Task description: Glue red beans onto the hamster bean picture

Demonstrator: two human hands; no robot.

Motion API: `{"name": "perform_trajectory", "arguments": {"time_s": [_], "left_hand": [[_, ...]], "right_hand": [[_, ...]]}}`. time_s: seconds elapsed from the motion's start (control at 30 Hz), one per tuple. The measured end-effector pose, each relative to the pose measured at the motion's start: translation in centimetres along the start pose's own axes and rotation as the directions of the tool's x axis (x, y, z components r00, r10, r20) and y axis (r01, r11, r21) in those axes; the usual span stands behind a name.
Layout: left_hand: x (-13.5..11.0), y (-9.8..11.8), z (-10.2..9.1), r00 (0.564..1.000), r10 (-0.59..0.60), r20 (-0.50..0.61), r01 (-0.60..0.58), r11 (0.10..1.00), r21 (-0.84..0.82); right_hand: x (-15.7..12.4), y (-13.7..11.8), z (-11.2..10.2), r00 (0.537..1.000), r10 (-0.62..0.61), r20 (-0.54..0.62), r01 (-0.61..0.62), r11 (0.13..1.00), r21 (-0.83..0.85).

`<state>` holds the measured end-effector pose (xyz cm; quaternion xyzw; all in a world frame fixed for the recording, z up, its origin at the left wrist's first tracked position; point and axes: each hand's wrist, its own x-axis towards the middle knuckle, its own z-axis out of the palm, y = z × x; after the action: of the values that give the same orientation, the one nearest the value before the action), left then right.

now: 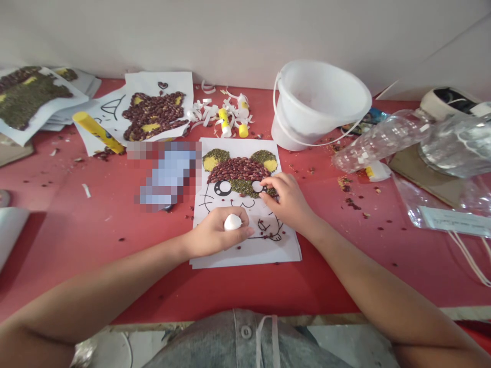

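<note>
The sheet of paper [215,257] in front of me carries an outline drawing of a cartoon animal. Dark red beans [240,168] cover the top of its head, green seeds [241,188] fill the ears' rims and a patch between the eyes, and yellow grains [210,163] fill the inner ears. My left hand [215,230] is closed around a tube-like thing over the sheet's lower left; only its white rounded end [232,222] shows. My right hand [286,199] rests at the drawing's right eye, thumb and index fingertips slightly apart, with nothing visible between them.
A white bucket [307,122] stands behind the sheet. Left are a blurred-out phone-like object [169,176], a yellow tube [97,133] and bean-covered pictures [153,115]. White scraps [207,115] lie at the back. Plastic bottles [383,140] and loose beans are on the right.
</note>
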<state>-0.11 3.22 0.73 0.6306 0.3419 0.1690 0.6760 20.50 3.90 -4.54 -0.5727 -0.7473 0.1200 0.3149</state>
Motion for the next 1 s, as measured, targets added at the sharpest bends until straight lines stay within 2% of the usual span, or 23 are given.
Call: {"name": "perform_trajectory", "arguments": {"time_s": [0.23,0.4,0.8,1.0], "left_hand": [[-0.01,-0.17,0.02,1.0,0.0,-0.005,0.0,1.0,-0.008],[-0.01,-0.19,-0.01,1.0,-0.009,-0.006,0.009,1.0,-0.005],[0.0,-0.18,-0.02,1.0,-0.019,-0.005,0.019,1.0,-0.013],[-0.02,-0.21,-0.06,0.999,-0.038,-0.006,0.038,0.999,-0.03]], "right_hand": [[-0.09,-0.04,-0.21,0.999,-0.043,-0.018,0.043,0.998,0.043],[-0.2,-0.02,-0.06,0.995,-0.092,-0.047,0.092,0.996,0.006],[-0.21,-0.27,-0.18,0.989,-0.126,-0.073,0.125,0.992,-0.014],[-0.13,-0.33,-0.86,0.982,-0.035,-0.185,0.054,0.994,0.1]]}}
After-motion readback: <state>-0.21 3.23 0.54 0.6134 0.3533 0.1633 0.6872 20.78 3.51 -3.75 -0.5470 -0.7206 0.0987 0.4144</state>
